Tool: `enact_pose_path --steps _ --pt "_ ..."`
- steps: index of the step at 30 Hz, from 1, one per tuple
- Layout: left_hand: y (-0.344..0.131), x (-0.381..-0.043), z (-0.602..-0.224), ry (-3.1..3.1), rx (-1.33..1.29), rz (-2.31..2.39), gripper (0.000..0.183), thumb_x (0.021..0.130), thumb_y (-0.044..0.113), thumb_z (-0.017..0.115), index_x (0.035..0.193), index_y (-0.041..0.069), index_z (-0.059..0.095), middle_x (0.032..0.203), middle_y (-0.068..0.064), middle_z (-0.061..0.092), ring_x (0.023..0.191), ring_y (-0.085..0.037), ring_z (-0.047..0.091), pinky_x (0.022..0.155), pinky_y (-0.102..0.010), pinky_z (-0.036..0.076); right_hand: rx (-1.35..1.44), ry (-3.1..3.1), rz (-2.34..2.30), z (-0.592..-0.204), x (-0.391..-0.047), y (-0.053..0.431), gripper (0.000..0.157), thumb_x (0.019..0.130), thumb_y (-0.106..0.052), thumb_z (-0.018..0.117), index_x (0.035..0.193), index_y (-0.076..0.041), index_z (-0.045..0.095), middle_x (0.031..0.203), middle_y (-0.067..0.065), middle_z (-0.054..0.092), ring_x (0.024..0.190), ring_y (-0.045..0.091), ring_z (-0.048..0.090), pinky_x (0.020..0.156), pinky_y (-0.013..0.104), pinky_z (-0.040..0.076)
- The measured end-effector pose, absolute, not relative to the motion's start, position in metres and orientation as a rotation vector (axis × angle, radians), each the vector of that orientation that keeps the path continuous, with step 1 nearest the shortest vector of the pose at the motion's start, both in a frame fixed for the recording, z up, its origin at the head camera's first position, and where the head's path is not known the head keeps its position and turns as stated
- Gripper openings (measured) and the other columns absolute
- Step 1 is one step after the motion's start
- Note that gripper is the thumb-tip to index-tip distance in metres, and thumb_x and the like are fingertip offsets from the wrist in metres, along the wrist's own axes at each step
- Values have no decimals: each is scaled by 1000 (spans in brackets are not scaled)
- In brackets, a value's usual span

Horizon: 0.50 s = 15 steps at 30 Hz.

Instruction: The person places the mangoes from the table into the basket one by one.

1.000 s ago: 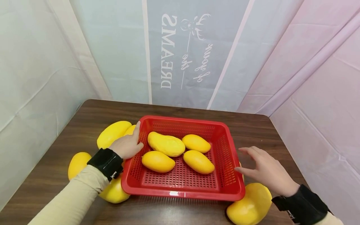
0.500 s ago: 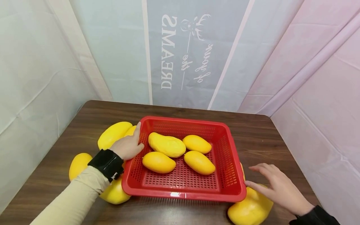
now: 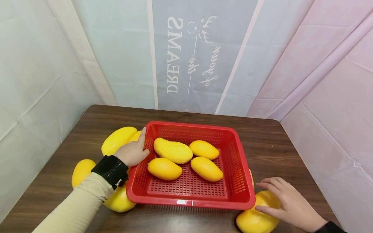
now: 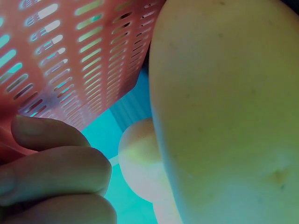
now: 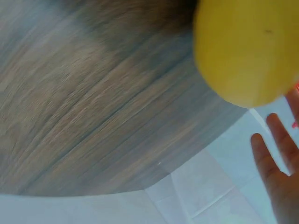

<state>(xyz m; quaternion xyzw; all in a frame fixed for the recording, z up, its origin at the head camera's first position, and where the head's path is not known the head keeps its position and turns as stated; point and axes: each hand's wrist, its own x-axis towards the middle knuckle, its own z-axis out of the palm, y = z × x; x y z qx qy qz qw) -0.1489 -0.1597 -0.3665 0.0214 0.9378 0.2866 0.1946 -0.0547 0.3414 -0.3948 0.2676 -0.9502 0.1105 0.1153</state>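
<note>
A red perforated plastic basket (image 3: 189, 203) stands mid-table with several yellow mangoes inside, one of them a lumpier mango (image 3: 173, 150) than the others. My left hand (image 3: 133, 152) grips the basket's left rim; in the left wrist view its curled fingers (image 4: 56, 172) lie against the slotted wall. A large mango (image 4: 224, 112) fills the right of that view. Beyond the basket's near right corner lies another mango (image 3: 257, 215). Over its right side hovers my right hand (image 3: 291, 202), fingers spread and holding nothing; whether it touches the fruit is hard to tell.
Left of the basket are more mangoes, including a mango (image 3: 118, 140) at the back, a mango (image 3: 82, 171) by the left forearm and a mango (image 3: 120, 199) near the front corner. Part of one shows behind the right wall. Fabric curtains (image 3: 329, 81) surround the dark wooden table (image 3: 262, 142).
My right hand has come down and nearer, from beside the basket's right wall to the mango at the front right. The left hand and basket stay in place.
</note>
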Motion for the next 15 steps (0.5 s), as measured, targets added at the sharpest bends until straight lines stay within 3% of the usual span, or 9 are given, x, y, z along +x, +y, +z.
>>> enact_pose_path --steps 7,12,15 --pt "-160 -150 -369 2638 74 770 92 97 25 51 162 7 -13 73 -8 60 52 -18 65 56 -33 60 908 -2760 304 -405 -51 343 62 60 -68 77 107 -30 73 111 -23 59 105 6 52 92 31 38" --pt "-160 -149 -368 2641 75 767 92 98 24 50 162 7 -14 72 -8 60 51 -18 64 55 -33 59 1020 -2708 308 -411 -48 347 73 57 -71 76 109 -20 74 113 -17 61 107 10 52 103 16 22" --pt "-161 -149 -368 2642 76 766 92 98 24 50 162 7 -14 72 -8 60 51 -18 64 55 -33 59 1063 -2706 320 -414 -46 350 81 54 -71 77 112 -16 73 115 -12 62 107 12 50 103 14 16"
